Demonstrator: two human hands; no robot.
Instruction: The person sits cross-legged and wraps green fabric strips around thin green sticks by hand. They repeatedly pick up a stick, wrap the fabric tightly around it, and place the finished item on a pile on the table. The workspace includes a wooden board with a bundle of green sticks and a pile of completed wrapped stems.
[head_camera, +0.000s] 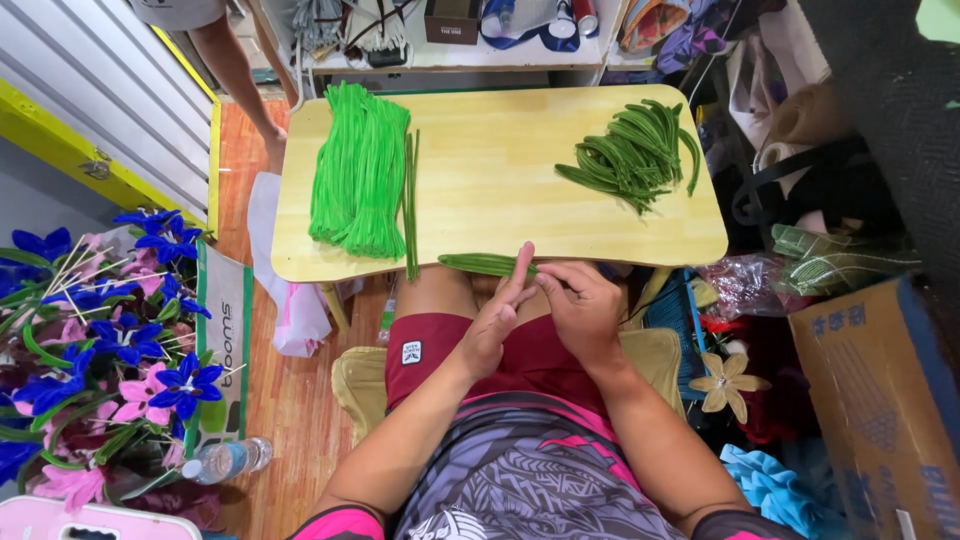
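Observation:
I sit at a small wooden table (500, 170). My left hand (497, 318) and my right hand (580, 305) meet at its near edge, over my lap. Together they pinch a folded dark green fuzzy stem (480, 264) that lies along the table edge. A thick bundle of bright green fuzzy stems (358, 175) lies on the table's left part, with two loose straight stems (411, 205) beside it. A pile of folded dark green stems (635, 152) lies at the far right.
Blue and pink artificial flowers (110, 340) fill a bag at my left, with a plastic bottle (228, 460) below. A cardboard box (880, 400) and bags crowd the right. Another person's arm (240, 75) shows at the top left. A shelf (450, 55) stands behind the table.

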